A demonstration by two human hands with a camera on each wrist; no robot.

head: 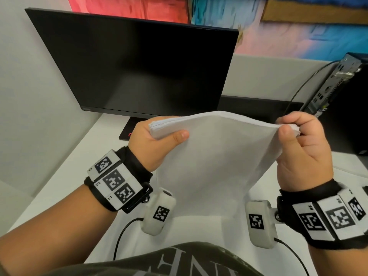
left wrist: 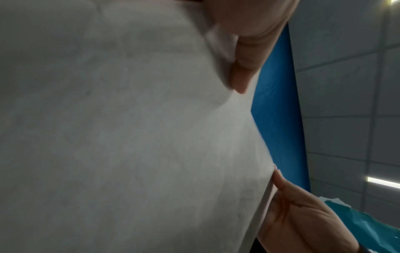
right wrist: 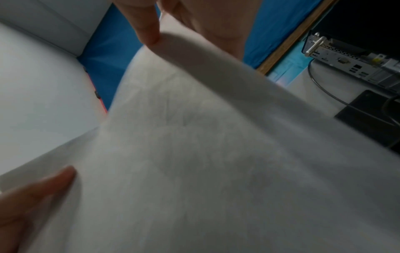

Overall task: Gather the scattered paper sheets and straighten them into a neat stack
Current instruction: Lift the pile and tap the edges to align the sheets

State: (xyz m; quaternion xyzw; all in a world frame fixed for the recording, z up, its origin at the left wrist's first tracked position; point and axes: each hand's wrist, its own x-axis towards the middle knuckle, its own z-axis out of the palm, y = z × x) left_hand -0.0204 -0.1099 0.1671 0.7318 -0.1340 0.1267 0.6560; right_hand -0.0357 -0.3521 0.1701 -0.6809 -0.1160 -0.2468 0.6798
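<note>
Head view: paper sheets [head: 215, 156], white, blank, gathered in a sagging sheaf, upper edges slightly fanned, raised above the white surface [head: 65, 176] toward its front edge. Left hand [head: 155, 144] and right hand [head: 300, 148] each pinch an upper corner, thumbs on the near face.

Left wrist view: sheaf fills the frame, grey-shadowed.

Right wrist view: top edge curls over.

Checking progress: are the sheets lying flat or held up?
Held up: left hand and right hand grip the paper stack's top corners; it hangs above the desk.
</note>
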